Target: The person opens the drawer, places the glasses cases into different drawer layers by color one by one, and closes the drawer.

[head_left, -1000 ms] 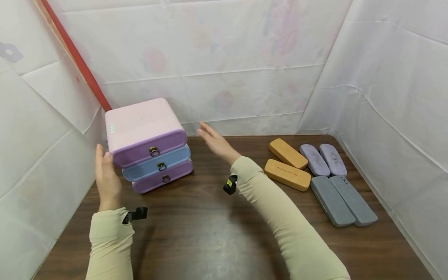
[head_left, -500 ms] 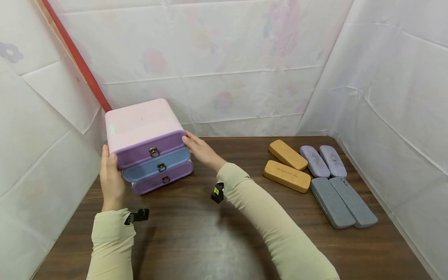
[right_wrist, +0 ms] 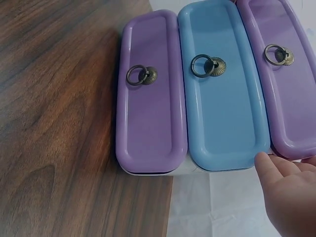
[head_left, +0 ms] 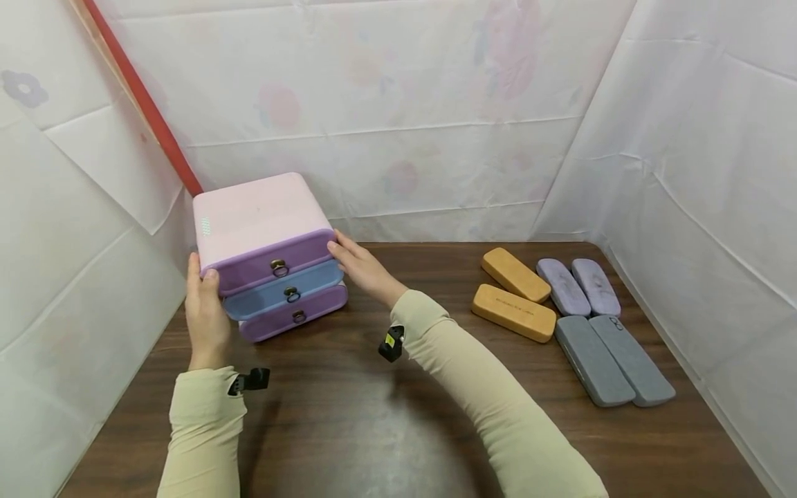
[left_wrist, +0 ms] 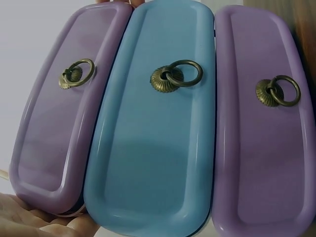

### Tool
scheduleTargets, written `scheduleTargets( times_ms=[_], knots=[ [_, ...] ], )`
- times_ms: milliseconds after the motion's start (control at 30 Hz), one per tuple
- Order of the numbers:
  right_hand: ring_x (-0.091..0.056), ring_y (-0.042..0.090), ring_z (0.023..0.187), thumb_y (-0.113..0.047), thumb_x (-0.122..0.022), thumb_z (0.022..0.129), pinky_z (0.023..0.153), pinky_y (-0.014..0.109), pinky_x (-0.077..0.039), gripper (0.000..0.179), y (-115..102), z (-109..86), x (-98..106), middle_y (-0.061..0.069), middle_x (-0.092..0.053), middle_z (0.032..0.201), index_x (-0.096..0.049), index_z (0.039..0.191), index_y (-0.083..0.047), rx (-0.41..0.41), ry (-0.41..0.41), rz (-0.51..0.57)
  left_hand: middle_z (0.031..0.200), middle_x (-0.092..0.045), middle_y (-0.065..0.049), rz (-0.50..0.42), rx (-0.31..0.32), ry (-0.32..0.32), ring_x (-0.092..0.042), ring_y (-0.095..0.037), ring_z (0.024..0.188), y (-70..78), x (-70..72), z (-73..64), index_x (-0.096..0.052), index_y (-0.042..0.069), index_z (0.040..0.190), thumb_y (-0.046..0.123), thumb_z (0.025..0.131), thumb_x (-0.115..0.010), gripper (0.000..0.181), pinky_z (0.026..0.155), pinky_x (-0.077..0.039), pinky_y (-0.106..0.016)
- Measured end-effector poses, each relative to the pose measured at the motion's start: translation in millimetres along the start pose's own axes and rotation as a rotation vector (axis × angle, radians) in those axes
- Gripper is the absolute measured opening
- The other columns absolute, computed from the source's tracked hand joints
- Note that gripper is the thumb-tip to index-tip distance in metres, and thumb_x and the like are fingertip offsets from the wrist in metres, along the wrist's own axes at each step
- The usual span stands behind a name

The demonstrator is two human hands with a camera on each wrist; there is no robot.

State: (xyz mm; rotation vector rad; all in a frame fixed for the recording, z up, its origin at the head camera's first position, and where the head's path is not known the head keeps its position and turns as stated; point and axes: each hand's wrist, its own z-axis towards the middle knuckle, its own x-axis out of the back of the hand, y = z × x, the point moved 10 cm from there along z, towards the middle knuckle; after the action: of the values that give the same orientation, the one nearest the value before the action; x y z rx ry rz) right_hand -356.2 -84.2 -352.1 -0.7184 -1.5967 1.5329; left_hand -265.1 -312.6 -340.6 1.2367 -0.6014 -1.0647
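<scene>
Here at the far left of the dark wood-grain table (head_left: 349,415) stands a pink-topped three-drawer chest (head_left: 261,211), its glossy fronts purple, blue and purple, a brass-coloured ring pull (left_wrist: 164,83) on each. The left hand (head_left: 207,318) grips its upper left side, the right hand (head_left: 369,274) its upper right, thumbs at the front edge! Over right, two mustard oblong cases (head_left: 513,315) lie left of two lilac oblong cases (head_left: 562,285), with two grey oblong cases (head_left: 593,361) nearer.

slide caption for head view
Left hand and right hand touch a boxy pink cabinet with purple and blue drawers on a brown woodgrain table.
</scene>
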Motion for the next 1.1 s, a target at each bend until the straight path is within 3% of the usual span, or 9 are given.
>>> scheduleTargets(
  times_ms=[200, 400, 633, 900, 1100],
  knots=[
    [-0.034, 0.020, 0.145, -0.046, -0.037, 0.105, 0.117, 0.033, -0.034, 0.063, -1.9, -7.7, 9.9, 0.002, -0.022, 0.164, -0.018, 0.158, -0.017, 0.029, 0.025, -0.039, 0.166, -0.009, -0.005, 0.156, -0.017, -0.025, -0.010, -0.009, 0.150, -0.2, -4.7, -0.3, -0.013, 0.015, 0.158, 0.030, 0.104, -0.035, 0.061, 0.123, -0.006, -0.022],
    [-0.038, 0.022, 0.143, -0.041, -0.038, 0.106, 0.116, 0.031, -0.035, 0.061, -2.4, -15.6, 20.4, 0.007, -0.029, 0.161, -0.021, 0.157, -0.014, 0.039, 0.062, -0.043, 0.166, -0.013, -0.005, 0.177, -0.040, -0.066, -0.014, -0.011, 0.150, 0.8, -15.7, -4.4, -0.013, 0.014, 0.158, 0.031, 0.105, -0.032, 0.059, 0.124, -0.009, -0.027],
    [-0.039, 0.024, 0.143, -0.043, -0.038, 0.105, 0.117, 0.032, -0.033, 0.062, -0.2, -28.8, 32.1, 0.003, -0.023, 0.163, -0.019, 0.158, -0.015, 0.052, 0.059, -0.035, 0.165, -0.015, 0.002, 0.289, -0.081, -0.110, -0.015, -0.007, 0.149, 3.0, -27.6, -10.6, -0.016, 0.019, 0.158, 0.033, 0.105, -0.031, 0.057, 0.121, -0.012, -0.020],
    [-0.039, 0.026, 0.143, -0.040, -0.038, 0.106, 0.118, 0.034, -0.032, 0.060, 6.5, -50.1, 54.3, 0.004, -0.022, 0.164, -0.020, 0.158, -0.016, 0.057, 0.079, -0.037, 0.165, -0.016, 0.000, 0.263, -0.097, -0.205, -0.014, -0.008, 0.150, -1.0, -53.1, -17.5, -0.015, 0.018, 0.158, 0.033, 0.106, -0.031, 0.056, 0.124, -0.010, -0.027],
    [-0.036, 0.024, 0.144, -0.041, -0.038, 0.106, 0.120, 0.038, -0.029, 0.059, 9.8, -68.2, 71.2, -0.001, -0.018, 0.164, -0.018, 0.158, -0.020, 0.058, 0.078, -0.051, 0.164, -0.018, 0.003, 0.237, -0.082, -0.283, -0.017, -0.011, 0.150, -5.5, -73.7, -20.5, -0.015, 0.024, 0.158, 0.035, 0.106, -0.033, 0.056, 0.125, -0.011, -0.033]
  ],
)
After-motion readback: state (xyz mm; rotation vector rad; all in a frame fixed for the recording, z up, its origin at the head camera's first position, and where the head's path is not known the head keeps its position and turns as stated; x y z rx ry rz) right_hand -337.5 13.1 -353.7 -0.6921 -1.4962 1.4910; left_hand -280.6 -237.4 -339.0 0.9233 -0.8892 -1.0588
